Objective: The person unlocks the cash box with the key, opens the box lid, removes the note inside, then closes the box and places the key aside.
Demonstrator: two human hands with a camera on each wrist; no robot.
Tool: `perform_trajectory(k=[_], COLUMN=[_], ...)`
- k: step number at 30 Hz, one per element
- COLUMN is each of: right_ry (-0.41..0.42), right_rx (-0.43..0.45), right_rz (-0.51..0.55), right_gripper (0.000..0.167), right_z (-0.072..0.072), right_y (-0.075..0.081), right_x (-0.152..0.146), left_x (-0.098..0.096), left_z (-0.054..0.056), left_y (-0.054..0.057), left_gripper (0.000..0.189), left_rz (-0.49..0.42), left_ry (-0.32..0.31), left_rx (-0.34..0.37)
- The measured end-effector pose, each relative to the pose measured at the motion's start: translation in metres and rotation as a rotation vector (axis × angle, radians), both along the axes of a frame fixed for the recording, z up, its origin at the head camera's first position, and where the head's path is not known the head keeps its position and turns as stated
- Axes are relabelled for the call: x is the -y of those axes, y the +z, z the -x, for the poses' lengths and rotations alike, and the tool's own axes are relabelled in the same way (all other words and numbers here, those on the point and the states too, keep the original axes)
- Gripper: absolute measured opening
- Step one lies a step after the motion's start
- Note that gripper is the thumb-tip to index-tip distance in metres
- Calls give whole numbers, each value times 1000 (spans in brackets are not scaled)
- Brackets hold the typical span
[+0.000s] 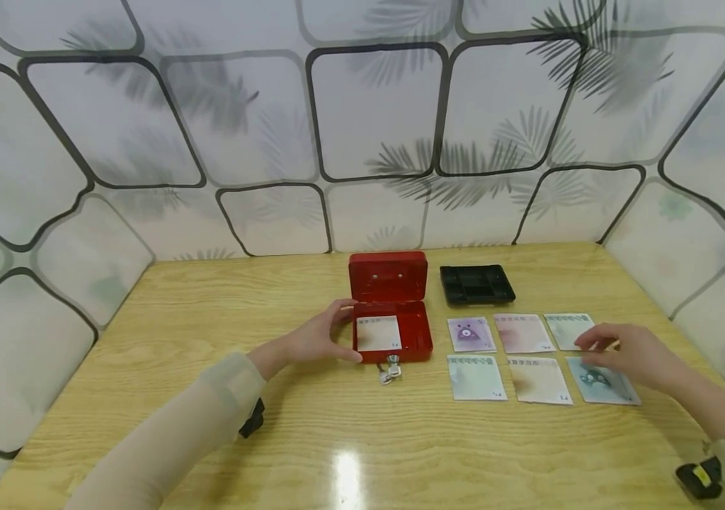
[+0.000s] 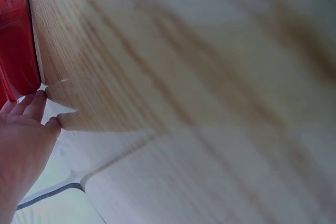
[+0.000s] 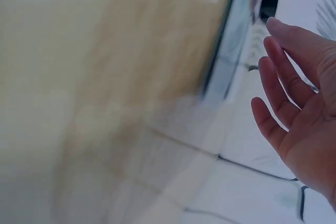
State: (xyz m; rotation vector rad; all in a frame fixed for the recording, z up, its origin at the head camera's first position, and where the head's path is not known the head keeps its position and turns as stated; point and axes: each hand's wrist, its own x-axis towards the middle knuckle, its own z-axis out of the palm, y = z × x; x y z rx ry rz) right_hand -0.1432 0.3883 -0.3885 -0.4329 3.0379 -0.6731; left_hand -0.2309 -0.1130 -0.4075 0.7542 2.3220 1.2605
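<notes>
A red cash box (image 1: 426, 340) stands on the table with its lid raised. One cream printed paper slip (image 1: 378, 333) lies inside, at its left. My left hand (image 1: 321, 334) rests at the left side of the box, thumb by the front corner and fingers toward the back; in the left wrist view the fingers (image 2: 35, 106) touch the red wall. My right hand (image 1: 633, 354) is over the rightmost slips, fingers loosely bent and nothing between them. Below it lies a blue slip with a creature print (image 1: 611, 386); just left of the fingertips is a pale green slip (image 1: 563, 327).
Two rows of slips include a purple monster slip (image 1: 471, 334), a pink one (image 1: 524, 333), a green one (image 1: 477, 379) and a cream one (image 1: 539, 380). A black compartment tray (image 1: 477, 285) lies behind them. Metal keys (image 1: 391, 370) hang at the box's front lock.
</notes>
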Motion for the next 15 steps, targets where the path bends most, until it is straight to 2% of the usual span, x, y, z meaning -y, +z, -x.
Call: perform_trajectory(k=[5,10,15], right_ry=[65,119,209], right_rx=[-51,-32,-32], right_rz=[56,107,168], right_gripper=[15,22,25], right_z=[9,20,30], right_y=[12,23,32], right_x=[26,65,103], left_x=[0,0,0], left_z=[0,-1,0], left_y=[1,0,0], left_gripper=[92,92,92], left_rz=[16,25,34], left_ry=[3,11,23], left_rx=[-6,2,14])
